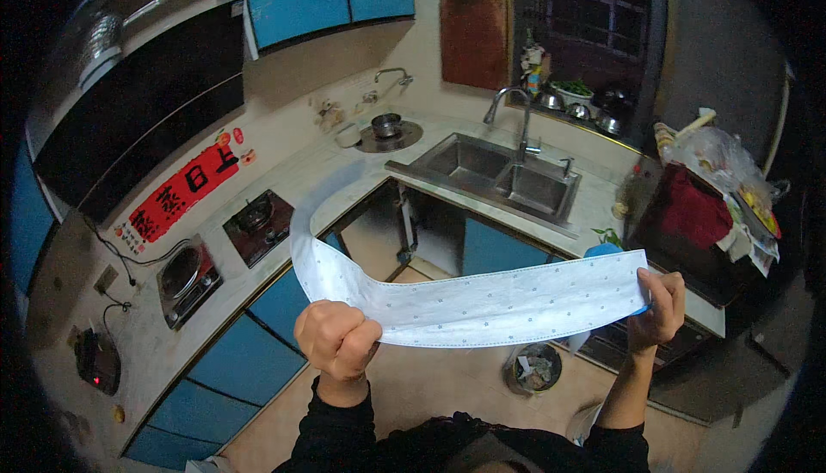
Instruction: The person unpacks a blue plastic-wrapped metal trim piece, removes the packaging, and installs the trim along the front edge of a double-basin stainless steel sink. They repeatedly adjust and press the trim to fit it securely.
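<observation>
A long white cloth band (510,302) with small printed stars and stitched edges stretches between my hands, above the floor. My left hand (339,341) is closed in a fist on the band, its knuckles towards the camera. Beyond it a blurred loose end curves up over the counter edge. My right hand (661,308) pinches the band's right end between thumb and fingers. A bit of blue material (603,251) shows behind the band near that end. What is attached behind the band is hidden.
An L-shaped counter (613,199) holds a double steel sink (503,176), a gas hob (258,228), an induction cooker (187,283) and a small pot (386,126). A waste bin (534,370) stands on the floor. Bags and cloths are piled at the right.
</observation>
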Demonstrator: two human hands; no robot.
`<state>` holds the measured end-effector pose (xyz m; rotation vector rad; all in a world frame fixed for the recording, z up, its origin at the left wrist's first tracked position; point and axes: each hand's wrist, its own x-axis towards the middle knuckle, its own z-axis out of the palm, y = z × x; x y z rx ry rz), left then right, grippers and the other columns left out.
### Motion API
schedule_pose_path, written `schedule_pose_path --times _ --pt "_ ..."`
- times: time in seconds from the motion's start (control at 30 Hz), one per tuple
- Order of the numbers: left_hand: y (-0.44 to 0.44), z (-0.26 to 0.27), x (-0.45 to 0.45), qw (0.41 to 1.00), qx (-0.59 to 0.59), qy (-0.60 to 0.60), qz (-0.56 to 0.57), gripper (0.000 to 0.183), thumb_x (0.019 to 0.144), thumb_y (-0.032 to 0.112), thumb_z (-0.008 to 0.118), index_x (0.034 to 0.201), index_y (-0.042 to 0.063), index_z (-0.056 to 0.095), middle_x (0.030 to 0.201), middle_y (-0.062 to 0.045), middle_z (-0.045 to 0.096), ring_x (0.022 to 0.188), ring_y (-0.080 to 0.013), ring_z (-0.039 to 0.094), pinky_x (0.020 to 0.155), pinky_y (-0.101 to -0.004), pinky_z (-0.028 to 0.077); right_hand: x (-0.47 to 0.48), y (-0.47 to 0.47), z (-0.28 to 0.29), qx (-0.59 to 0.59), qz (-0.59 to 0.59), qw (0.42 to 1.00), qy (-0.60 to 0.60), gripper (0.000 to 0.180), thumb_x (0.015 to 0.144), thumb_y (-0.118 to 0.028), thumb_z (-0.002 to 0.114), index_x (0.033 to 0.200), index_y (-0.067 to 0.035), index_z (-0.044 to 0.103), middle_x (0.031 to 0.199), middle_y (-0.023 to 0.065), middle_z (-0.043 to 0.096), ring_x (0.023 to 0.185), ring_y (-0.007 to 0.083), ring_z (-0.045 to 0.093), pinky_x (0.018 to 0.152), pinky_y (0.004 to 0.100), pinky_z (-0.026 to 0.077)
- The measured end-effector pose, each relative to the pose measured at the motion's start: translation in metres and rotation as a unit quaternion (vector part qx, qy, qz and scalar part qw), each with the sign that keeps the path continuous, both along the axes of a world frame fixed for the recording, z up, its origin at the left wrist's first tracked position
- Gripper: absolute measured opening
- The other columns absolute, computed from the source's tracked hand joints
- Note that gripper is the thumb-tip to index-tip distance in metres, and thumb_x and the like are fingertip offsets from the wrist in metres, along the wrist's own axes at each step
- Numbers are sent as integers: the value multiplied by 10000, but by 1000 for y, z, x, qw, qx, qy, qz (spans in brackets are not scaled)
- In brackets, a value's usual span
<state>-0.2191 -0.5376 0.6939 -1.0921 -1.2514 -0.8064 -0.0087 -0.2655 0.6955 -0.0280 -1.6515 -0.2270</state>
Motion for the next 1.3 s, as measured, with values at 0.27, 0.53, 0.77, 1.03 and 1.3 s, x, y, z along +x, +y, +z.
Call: schedule_pose_path --times 0.27,0.53,0.77,1.03,1.3 --pt "-11 17 -60 986 -88 -125 -66 128 592 57 645 716 72 616 546 -15 449 438 -140 430 398 -239 303 -72 -7 12 -142 87 985 -47 281 517 -72 593 787 7 596 661 63 438 612 177 448 555 249 346" --pt "4 6 -139 794 -307 -465 -244 99 563 29 643 655 8 615 628 -59 519 590 -135 482 519 -254 353 -124 33 25 -557 401 652 -323 143 620 -32 549 744 37 565 613 67 555 508 126 523 491 221 413" --pt "93 -6 -193 672 -442 -478 -353 695 492 94 761 1133 33 498 1133 -111 516 1083 -221 462 917 -310 332 -192 73 26 -628 427 520 -392 103 686 -40 546 715 58 546 466 59 500 316 82 423 310 190 312" --pt "242 14 -202 673 -380 -516 -368 399 690 79 667 1059 17 529 909 -58 587 824 -104 539 737 -239 420 -294 141 36 -560 425 506 -500 137 774 -148 560 714 -27 581 504 -22 499 399 23 426 359 180 287" --pt "320 11 -280 517 -390 -627 -433 181 841 184 523 872 11 564 647 -12 539 579 -47 474 494 -205 371 -354 225 34 -569 480 511 -430 99 746 -95 612 703 -11 581 583 -15 535 481 32 457 432 172 328"
